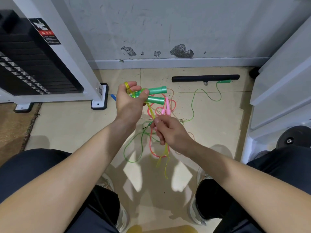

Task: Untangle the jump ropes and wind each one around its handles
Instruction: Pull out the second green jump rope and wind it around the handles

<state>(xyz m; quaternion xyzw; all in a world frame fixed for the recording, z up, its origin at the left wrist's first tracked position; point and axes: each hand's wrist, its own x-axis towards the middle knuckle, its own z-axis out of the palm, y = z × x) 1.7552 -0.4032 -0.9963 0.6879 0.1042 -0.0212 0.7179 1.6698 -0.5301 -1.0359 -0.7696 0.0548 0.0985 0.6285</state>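
My left hand [129, 100] grips two green handles [155, 95] side by side, their ends pointing right, with a yellow rope [150, 111] looped over its fingers. That yellow rope runs down to my right hand [168, 132], which pinches it; the loose end hangs below toward the floor. On the tiles beneath lie pink handles [166, 106] with a pink rope [152, 148] and a thin green rope [195, 105], tangled together. The thin green rope leads to a small green handle [224, 81] near the black bar.
A black bar [205, 78] lies on the floor by the wall. A weight-stack machine [33, 64] stands at the left with its foot [100, 96], and a blue handle tip [113, 97] sits beside it. White frame and weight plates [294, 137] are at the right. My knees frame the bottom.
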